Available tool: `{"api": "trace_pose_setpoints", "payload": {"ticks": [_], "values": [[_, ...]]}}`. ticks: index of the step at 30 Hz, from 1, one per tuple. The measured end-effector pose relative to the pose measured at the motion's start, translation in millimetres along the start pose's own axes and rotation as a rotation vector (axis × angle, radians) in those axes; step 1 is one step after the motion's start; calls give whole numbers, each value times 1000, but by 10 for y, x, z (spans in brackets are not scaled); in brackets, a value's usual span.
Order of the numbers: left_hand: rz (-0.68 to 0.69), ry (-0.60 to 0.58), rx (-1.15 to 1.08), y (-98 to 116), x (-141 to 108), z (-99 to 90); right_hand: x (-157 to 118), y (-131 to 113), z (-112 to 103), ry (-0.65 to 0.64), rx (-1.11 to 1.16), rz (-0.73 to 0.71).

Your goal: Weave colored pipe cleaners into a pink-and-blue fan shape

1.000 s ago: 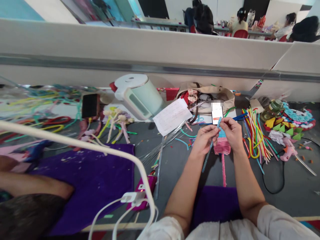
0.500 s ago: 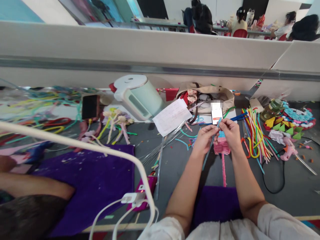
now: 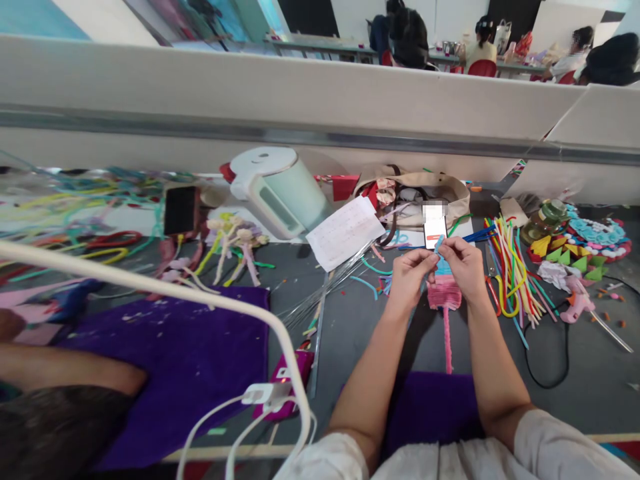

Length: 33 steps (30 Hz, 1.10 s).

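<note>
Both hands meet over the table at the right of centre. A light blue pipe cleaner (image 3: 439,244) is pinched between my left hand (image 3: 411,272) and my right hand (image 3: 463,267), its tip sticking up above the fingers. Just beneath them lies a flat piece of pink pipe cleaners laid in rows (image 3: 444,295), with a blue band (image 3: 443,268) at its top and a pink stem (image 3: 448,340) running down towards me. Behind the fingers stands a phone (image 3: 435,230) with a lit screen. My hands partly cover the blue band.
Loose coloured pipe cleaners (image 3: 517,267), orange-handled scissors (image 3: 493,297) and a pink glue gun (image 3: 579,303) lie to the right. A kettle (image 3: 285,193), a paper sheet (image 3: 345,233) and a cloth bag (image 3: 457,193) stand behind. A white tube (image 3: 200,290) crosses the left; another person's arm (image 3: 70,367) rests there.
The lower end of the blue pipe cleaner, which hung down beside my left wrist, no longer shows there. My hands stay almost in place, still pinching together.
</note>
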<state>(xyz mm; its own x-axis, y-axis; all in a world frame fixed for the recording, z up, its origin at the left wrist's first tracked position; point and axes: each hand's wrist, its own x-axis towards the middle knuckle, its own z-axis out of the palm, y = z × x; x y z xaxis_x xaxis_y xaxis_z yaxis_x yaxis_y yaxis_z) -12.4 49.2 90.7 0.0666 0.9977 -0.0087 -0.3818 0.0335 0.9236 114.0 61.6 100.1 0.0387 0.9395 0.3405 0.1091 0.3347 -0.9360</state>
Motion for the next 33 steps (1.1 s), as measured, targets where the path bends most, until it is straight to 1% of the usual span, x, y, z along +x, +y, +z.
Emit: {"api": "trace_pose_setpoints", "payload": {"ticks": [4, 6, 7, 9, 12, 14, 17, 20, 22, 24, 28, 30, 33], "values": [[-288, -233, -268, 53, 43, -87, -5, 2, 24, -78, 171, 22], [-360, -285, -327, 51, 57, -91, -10, 7, 43, -73, 204, 33], [-358, -275, -323, 42, 59, -78, -12, 10, 50, -56, 196, 41], [-269, -176, -255, 12, 55, -32, -15, 14, 57, 14, 124, 48], [-27, 47, -46, -40, 32, 42, -21, 18, 60, 131, -38, 18], [112, 148, 116, -59, 12, 70, -22, 18, 62, 162, -91, 3], [237, 197, 277, -57, -15, 84, -8, 18, 54, 127, -24, 23], [249, 159, 281, -40, -30, 84, 20, 27, 29, 65, 112, 60], [204, 104, 203, -27, -31, 77, 33, 36, 13, 30, 179, 78], [118, 33, 84, -7, -30, 63, 35, 47, 5, -7, 233, 100], [-142, -125, -146, 48, -24, 19, 16, 65, 26, -76, 354, 154], [-242, -188, -229, 68, -18, -4, 7, 69, 43, -94, 413, 171], [-293, -213, -268, 75, -1, -28, 7, 72, 57, -128, 438, 197]]}}
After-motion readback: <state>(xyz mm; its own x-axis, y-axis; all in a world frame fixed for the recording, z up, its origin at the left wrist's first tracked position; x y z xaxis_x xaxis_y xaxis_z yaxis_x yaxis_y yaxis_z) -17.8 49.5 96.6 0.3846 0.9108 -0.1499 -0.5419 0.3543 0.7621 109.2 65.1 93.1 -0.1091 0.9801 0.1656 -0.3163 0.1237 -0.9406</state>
